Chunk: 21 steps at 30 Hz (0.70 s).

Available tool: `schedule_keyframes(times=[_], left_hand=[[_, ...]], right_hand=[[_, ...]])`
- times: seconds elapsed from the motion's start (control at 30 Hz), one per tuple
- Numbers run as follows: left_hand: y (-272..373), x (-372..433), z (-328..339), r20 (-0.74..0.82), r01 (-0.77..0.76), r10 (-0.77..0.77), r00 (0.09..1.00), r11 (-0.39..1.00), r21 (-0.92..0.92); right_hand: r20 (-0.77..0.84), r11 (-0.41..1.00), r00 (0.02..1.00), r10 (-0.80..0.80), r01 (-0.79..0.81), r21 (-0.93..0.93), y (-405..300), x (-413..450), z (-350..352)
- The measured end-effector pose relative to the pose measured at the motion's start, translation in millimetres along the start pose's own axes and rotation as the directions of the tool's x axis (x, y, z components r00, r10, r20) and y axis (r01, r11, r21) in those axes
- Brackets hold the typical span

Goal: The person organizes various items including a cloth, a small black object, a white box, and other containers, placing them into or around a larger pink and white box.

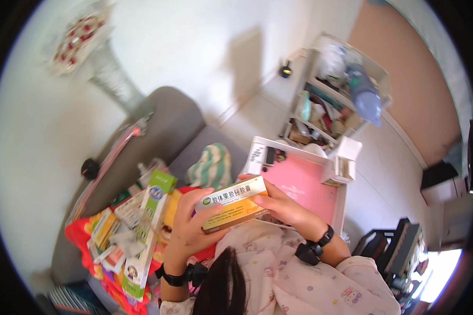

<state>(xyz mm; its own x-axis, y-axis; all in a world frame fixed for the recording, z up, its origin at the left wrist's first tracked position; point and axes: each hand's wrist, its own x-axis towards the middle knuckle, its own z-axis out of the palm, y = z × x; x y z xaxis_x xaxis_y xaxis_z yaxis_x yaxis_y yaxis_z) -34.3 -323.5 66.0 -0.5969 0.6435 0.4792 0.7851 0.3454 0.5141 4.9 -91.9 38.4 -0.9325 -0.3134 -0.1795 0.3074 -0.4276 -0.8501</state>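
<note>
Both hands hold one white-and-yellow medicine box (233,204) in front of my chest, its printed face turned up. My left hand (195,220) grips the box's left end, fingers over the front face. At the right end, my right hand (285,202) has its thumb on the face and its other fingers partly hidden behind. Left of the hands, a long green-and-white carton (145,236), a smaller yellow medicine box (105,229) and several packets lie on a red patterned cloth (77,233). A pink-bottomed white tray (342,206) stands beyond my right hand.
A grey sofa (173,114) runs along the left, with a green-and-white striped cloth (211,165) on it. An opened white box (341,161) stands at the tray's corner. Behind is a filled shelf cart (313,84) with a large blue plastic bottle (362,92). Dark furniture stands at right.
</note>
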Motion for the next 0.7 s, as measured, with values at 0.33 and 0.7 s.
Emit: schedule_keyframes(times=[0.33,0.7], left_hand=[[-158.3,7.1,118.6,-0.079,0.618,-0.629,0.773,0.776,-0.128],[-186.5,16.2,119.4,-0.135,0.592,-0.897,0.421,0.385,-0.708]], right_hand=[[-0.444,0.981,0.896,0.020,0.067,0.180,3.4,-33.5,-47.8],[-0.548,0.950,0.829,-0.110,0.249,0.186,-13.1,-34.8,-60.4]])
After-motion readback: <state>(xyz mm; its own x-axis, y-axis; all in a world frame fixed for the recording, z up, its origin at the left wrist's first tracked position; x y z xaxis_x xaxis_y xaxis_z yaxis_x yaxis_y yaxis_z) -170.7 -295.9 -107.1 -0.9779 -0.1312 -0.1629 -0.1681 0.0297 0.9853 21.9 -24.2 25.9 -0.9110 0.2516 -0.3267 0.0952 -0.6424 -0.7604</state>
